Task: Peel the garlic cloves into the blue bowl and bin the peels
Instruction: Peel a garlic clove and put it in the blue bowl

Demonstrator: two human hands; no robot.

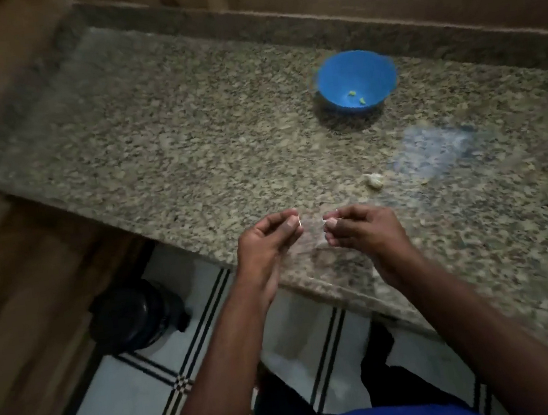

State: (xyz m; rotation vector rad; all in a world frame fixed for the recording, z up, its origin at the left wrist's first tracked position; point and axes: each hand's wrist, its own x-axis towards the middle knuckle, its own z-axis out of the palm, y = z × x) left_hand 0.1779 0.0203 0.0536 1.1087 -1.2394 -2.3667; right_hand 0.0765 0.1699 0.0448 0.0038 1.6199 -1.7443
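Low in the frame's centre, the left hand and right hand sit slightly apart, each pinching something pale, too blurred to name; unpeeled garlic lies right of centre, light, papery, best nipped at its tip; blue bowl upper right.

Blue bowl, speckled granite counter
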